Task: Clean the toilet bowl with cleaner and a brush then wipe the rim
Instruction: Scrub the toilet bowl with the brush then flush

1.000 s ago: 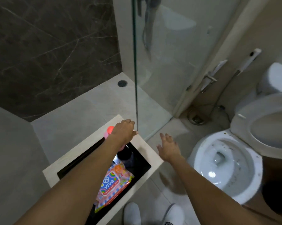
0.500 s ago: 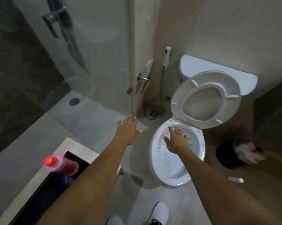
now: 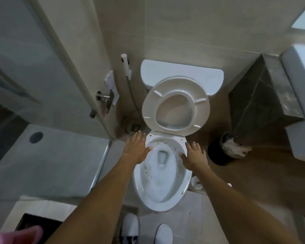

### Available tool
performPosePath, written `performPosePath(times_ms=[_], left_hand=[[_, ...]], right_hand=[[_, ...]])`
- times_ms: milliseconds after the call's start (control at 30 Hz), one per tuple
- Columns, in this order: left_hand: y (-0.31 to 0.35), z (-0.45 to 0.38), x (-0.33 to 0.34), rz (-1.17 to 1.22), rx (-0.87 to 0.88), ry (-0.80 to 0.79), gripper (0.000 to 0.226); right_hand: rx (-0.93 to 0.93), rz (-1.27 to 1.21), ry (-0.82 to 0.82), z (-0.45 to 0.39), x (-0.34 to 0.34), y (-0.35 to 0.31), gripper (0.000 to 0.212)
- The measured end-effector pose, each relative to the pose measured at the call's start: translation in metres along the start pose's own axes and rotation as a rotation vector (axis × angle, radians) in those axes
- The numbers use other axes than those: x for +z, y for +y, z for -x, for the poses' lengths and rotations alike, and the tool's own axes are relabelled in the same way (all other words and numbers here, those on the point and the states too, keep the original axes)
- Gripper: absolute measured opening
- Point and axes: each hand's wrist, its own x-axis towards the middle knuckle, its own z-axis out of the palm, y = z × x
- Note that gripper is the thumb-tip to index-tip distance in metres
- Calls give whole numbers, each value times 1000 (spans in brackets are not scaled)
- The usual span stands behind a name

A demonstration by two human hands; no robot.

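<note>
Beige wall tiles and a tan floor framed a small bathroom, with a glass shower screen (image 3: 25, 71) on the left and a dark marble-faced block (image 3: 259, 95) on the right. Between them stood the toilet bowl (image 3: 158, 173), its seat (image 3: 174, 106) raised upright against the white tank (image 3: 181, 74). Brown specks dotted the inside of the bowl and the back of its rim (image 3: 143, 191). Both bare arms reached forward over it: the left hand (image 3: 136, 148) hovered above the bowl's left edge with fingers straight and spread, holding nothing, and the right hand (image 3: 194, 155) hovered above the right edge, likewise flat, spread and empty. A bidet sprayer (image 3: 125, 64) hung on the wall left of the tank. A black bin (image 3: 218, 154) holding crumpled white paper sat on the floor right of the bowl. A blurred pink bottle (image 3: 16, 235) showed at the lower left corner, well apart from the bowl. Two white shoes (image 3: 130, 226) stood just before the bowl.
</note>
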Motion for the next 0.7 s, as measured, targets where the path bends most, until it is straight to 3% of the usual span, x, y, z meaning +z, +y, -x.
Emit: performPosePath(times_ms=[300,700], left_hand=[[54,-71,-13,-146,260,-65,66],[157,-121,-30,-466,683,66,67]], right_hand=[[279,-159,-17,7,25,63,61],[476,-178,8,38,70,122,60]])
